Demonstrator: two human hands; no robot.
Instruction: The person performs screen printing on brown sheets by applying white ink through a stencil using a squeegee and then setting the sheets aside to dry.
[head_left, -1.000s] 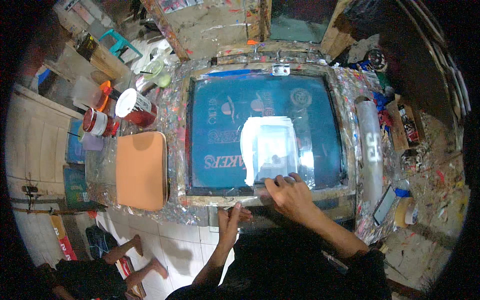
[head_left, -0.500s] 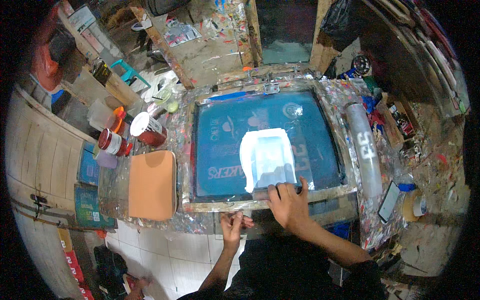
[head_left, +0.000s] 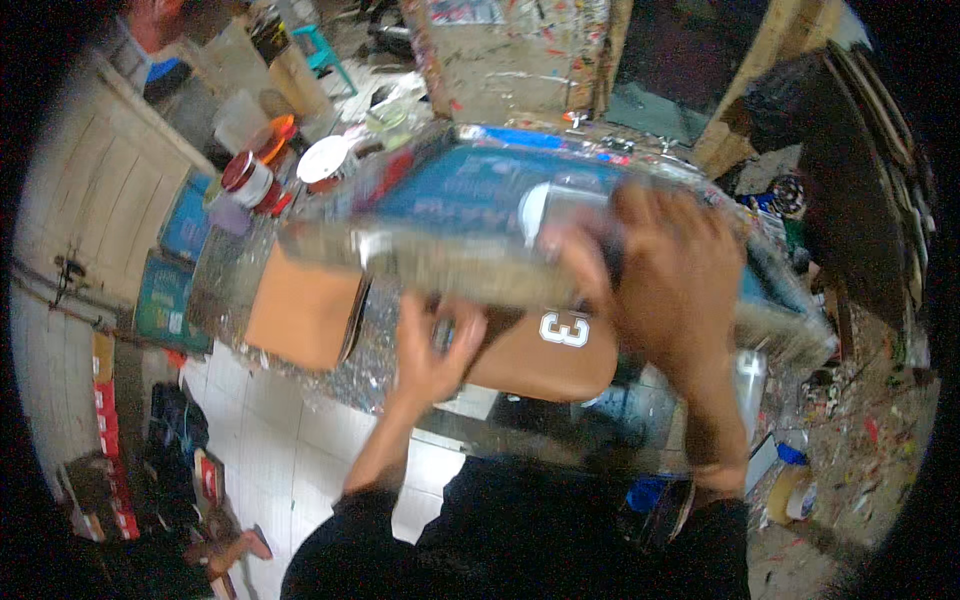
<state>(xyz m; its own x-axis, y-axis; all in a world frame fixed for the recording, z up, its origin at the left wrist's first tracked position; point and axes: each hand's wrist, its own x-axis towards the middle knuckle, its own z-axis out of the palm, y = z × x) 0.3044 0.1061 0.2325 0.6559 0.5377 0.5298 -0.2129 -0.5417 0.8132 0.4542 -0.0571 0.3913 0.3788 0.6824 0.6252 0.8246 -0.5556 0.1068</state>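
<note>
The wood-edged blue printing screen point(head_left: 440, 265) is tilted, its near edge raised above the table. My right hand point(head_left: 680, 270), smeared by motion, is closed around a squeegee point(head_left: 585, 203) over the screen, beside a patch of white ink point(head_left: 537, 212). Below the near edge is my left hand point(head_left: 435, 350), thumb and fingers apart; whether its fingertips touch the frame I cannot tell. Under the screen lies a tan panel point(head_left: 545, 370) bearing a white print, partly covered by the frame.
To the left is a stack of tan panels point(head_left: 305, 310). Behind it stand a red-and-white tub point(head_left: 250, 180) and a white-lidded tub point(head_left: 325, 160). At the right are a phone point(head_left: 762, 460) and a tape roll point(head_left: 795, 497). Another person's hand point(head_left: 245, 550) shows at lower left.
The screen's near edge has come up off the table, uncovering the tan panel with its white print. My right hand has risen with the squeegee, and my left hand has moved forward and left.
</note>
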